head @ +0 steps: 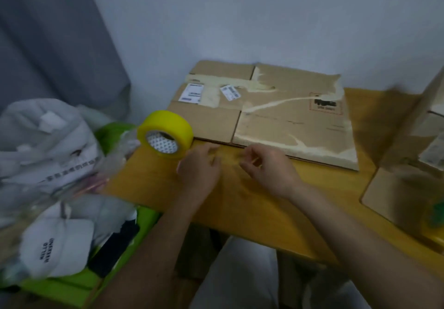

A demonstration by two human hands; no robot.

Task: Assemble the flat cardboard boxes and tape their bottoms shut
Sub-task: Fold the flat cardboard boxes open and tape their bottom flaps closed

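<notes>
Head view: both hands meet over the wooden table point(252, 215), left hand point(200, 168) and right hand point(266, 168) with fingertips curled toward each other; whether they pinch a strip of tape is too blurred to tell. The yellow tape roll point(165, 134) stands just left of the left hand, the flat cardboard box point(276, 116) just beyond both. Probably best to free the tape end cleanly, then open the box

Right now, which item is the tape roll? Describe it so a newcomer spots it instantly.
Find the wooden table, then the flattened cardboard box lying on its far side. The tape roll stands on edge at that box's near-left corner, just beyond the left hand. It is the only bright yellow ring there.
</notes>
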